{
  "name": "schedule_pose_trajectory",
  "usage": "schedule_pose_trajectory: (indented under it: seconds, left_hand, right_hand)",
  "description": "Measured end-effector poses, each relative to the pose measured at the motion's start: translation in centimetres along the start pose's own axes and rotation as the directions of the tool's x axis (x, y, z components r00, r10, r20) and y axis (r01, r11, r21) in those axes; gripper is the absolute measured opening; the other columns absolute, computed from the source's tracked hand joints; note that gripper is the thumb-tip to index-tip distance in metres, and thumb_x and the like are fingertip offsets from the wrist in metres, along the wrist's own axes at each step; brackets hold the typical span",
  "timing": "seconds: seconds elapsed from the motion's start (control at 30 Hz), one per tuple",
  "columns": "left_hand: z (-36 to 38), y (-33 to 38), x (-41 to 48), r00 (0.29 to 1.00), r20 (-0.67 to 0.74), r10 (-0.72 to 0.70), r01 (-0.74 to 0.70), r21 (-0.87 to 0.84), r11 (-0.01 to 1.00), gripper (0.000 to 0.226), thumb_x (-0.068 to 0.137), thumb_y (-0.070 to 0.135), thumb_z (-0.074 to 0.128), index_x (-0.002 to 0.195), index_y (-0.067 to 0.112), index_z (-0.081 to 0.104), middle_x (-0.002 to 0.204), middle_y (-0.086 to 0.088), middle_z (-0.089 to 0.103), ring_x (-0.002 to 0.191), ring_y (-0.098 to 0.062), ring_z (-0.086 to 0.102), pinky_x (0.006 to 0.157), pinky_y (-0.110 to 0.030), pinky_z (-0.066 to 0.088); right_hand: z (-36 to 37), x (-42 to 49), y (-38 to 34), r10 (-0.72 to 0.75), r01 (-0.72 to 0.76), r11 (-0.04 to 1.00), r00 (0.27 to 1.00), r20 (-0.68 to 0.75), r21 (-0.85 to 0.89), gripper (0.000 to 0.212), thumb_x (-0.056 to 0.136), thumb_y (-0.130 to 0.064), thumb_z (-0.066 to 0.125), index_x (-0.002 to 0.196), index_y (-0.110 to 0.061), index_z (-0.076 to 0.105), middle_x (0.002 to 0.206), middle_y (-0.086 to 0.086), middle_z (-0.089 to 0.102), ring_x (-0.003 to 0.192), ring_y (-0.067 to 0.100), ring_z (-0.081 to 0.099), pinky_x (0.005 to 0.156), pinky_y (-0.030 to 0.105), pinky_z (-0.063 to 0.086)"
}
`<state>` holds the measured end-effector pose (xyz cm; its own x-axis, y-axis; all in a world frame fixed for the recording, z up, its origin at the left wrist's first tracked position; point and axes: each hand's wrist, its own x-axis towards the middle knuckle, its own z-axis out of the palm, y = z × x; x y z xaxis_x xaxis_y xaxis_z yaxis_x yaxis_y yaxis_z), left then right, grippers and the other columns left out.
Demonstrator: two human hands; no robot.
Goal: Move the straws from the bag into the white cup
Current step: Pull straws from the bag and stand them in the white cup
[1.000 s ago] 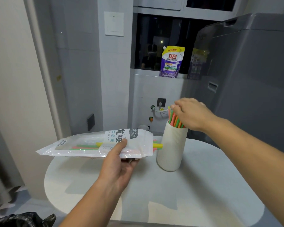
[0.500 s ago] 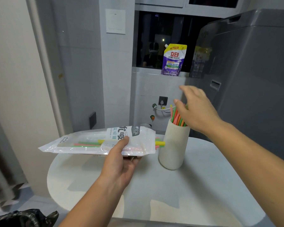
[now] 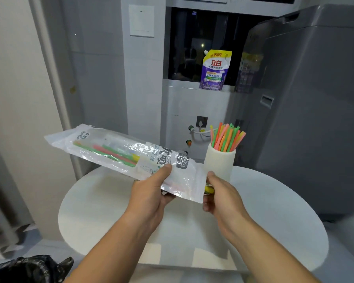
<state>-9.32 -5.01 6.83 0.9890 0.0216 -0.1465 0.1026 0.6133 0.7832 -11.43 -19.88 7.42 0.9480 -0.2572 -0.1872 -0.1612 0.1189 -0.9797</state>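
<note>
A clear plastic straw bag with printed lettering is held above the round white table, tilted with its far end up to the left. Several green, red and yellow straws lie inside it. My left hand grips the bag near its open end, thumb on top. My right hand is at the bag's mouth and pinches a yellow straw end that pokes out. The white ribbed cup stands on the table behind my right hand, with several green, orange, pink and yellow straws upright in it.
A grey washing machine fills the right side next to the table. A purple detergent pouch stands on the window ledge behind. A black rubbish bag lies at the lower left on the floor.
My right hand left the cup and came down to the bag's open end, where it now pinches a straw. My left hand tilted the bag and brought its mouth nearer.
</note>
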Motion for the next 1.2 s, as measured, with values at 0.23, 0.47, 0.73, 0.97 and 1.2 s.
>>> schedule_pose_trajectory:
  seconds: [0.23, 0.47, 0.73, 0.97, 1.2]
  left_hand:
    - [-0.6, 0.2, 0.1, 0.997, -0.035, -0.070, 0.067, -0.071, 0.995, 0.030, 0.094, 0.006, 0.067, 0.124, 0.004, 0.068, 0.113, -0.013, 0.078, 0.095, -0.026, 0.076, 0.075, -0.041, 0.065]
    - [-0.7, 0.5, 0.2, 0.992, -0.057, -0.109, 0.096, -0.191, 0.977, 0.022, 0.095, 0.002, 0.065, 0.115, 0.010, 0.066, 0.108, -0.011, 0.077, 0.097, -0.027, 0.074, 0.084, -0.050, 0.061]
    - [-0.9, 0.6, 0.2, 0.990, -0.037, -0.134, 0.121, -0.243, 0.962, 0.026, 0.096, 0.000, 0.063, 0.120, 0.010, 0.065, 0.118, -0.014, 0.076, 0.109, -0.031, 0.073, 0.103, -0.061, 0.052]
    - [-0.6, 0.2, -0.1, 0.987, -0.043, -0.158, 0.142, -0.250, 0.958, 0.033, 0.095, -0.001, 0.063, 0.127, 0.007, 0.062, 0.119, -0.015, 0.075, 0.105, -0.030, 0.073, 0.103, -0.060, 0.052]
    - [-0.4, 0.0, -0.1, 0.983, -0.021, -0.181, 0.170, -0.248, 0.954, 0.022, 0.095, -0.001, 0.062, 0.116, 0.005, 0.065, 0.120, -0.018, 0.076, 0.110, -0.033, 0.072, 0.105, -0.063, 0.050]
  right_hand:
    - [-0.6, -0.1, 0.2, -0.084, 0.077, 0.995, 0.986, 0.143, 0.057, 0.014, 0.096, -0.005, 0.060, 0.100, 0.004, 0.071, 0.073, 0.009, 0.066, 0.058, 0.013, 0.060, 0.055, 0.023, 0.052]
    - [-2.5, 0.8, -0.5, -0.132, 0.129, 0.991, 0.989, 0.064, 0.038, 0.011, 0.094, -0.005, 0.065, 0.097, 0.002, 0.072, 0.076, 0.014, 0.068, 0.063, 0.016, 0.061, 0.060, 0.025, 0.055]
    - [-4.3, 0.9, -1.8, -0.132, 0.127, 0.989, 0.990, 0.058, 0.074, 0.010, 0.094, -0.006, 0.064, 0.095, 0.002, 0.071, 0.077, 0.012, 0.064, 0.062, 0.015, 0.060, 0.059, 0.025, 0.054]
    - [-3.6, 0.3, -1.8, -0.074, 0.045, 0.977, 0.988, 0.136, 0.207, 0.022, 0.089, -0.013, 0.071, 0.106, 0.001, 0.070, 0.086, 0.015, 0.063, 0.062, 0.015, 0.059, 0.053, 0.023, 0.053]
    - [-2.9, 0.2, -1.6, -0.011, -0.034, 0.945, 0.991, 0.136, 0.324, 0.014, 0.088, -0.003, 0.069, 0.100, 0.004, 0.070, 0.078, 0.011, 0.064, 0.057, 0.012, 0.057, 0.049, 0.019, 0.052]
